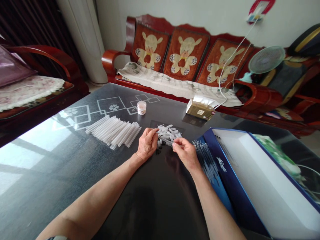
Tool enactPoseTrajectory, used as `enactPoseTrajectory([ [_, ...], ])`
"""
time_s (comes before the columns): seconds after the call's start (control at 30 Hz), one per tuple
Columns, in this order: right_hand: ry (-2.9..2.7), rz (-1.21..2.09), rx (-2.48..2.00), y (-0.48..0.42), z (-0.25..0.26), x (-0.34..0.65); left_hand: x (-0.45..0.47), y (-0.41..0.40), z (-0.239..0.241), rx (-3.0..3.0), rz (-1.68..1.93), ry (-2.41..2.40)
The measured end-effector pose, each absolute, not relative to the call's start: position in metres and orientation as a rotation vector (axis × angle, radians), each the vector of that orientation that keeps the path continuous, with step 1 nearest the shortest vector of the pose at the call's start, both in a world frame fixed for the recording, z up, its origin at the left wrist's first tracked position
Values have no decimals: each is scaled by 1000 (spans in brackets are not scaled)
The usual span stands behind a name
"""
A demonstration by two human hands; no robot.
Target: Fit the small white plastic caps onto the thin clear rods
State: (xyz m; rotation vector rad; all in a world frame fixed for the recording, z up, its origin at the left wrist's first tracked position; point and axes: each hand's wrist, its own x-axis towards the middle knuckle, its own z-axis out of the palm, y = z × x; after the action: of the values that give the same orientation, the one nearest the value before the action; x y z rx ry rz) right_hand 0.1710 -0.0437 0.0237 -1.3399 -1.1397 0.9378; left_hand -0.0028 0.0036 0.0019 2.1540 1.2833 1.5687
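Note:
A thin translucent tube (165,141) spans the gap between my two hands, low over the table. My left hand (147,144) is closed, its fingers curled around the tube's left end. My right hand (185,152) pinches the other end between thumb and fingers. Just beyond the tube lies a heap of short whitish pieces (170,131), too small to make out fully. Several small black pieces (159,145) sit beside my left hand. To the left, many long translucent tubes (115,131) are spread in a row.
Right of my right hand, thin dark-tipped rods (205,160) lie by a large blue box (240,180) with a white inside. A small round tub (141,108) and a tissue box (200,108) stand farther back on the dark table (82,160). A wooden sofa (112,65) is behind.

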Motion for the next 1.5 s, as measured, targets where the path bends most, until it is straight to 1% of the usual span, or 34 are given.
enactPoseTrajectory([
  [0.1,-1513,733,-1426,-52,32,169,-4,5,3,2156,1575,1208],
  [0.27,-1723,396,-1512,-64,67,190,-5,2,6,2142,1593,1233],
  [0.4,-1698,28,-1767,-73,106,270,-5,3,5,2125,1612,1248],
  [0.5,-1615,-107,-2164,-78,114,348,-4,5,3,2117,1613,1243],
  [0.6,-1487,-94,-2529,-79,97,408,-4,6,2,2118,1609,1244],
  [0.7,-1399,58,-2668,-76,71,437,-4,7,0,2121,1599,1242],
  [0.83,-1393,122,-2646,-70,49,439,-5,8,-1,2129,1583,1237],
  [1.07,-1421,265,-2507,-72,34,428,-4,8,0,2132,1603,1233],
  [1.2,-1503,240,-2382,-79,16,410,-4,7,1,2133,1607,1253],
  [1.33,-1449,255,-2461,-78,-1,390,-4,7,1,2130,1604,1248],
  [1.5,-1331,133,-2374,-68,-3,378,-4,8,0,2126,1611,1218],
])
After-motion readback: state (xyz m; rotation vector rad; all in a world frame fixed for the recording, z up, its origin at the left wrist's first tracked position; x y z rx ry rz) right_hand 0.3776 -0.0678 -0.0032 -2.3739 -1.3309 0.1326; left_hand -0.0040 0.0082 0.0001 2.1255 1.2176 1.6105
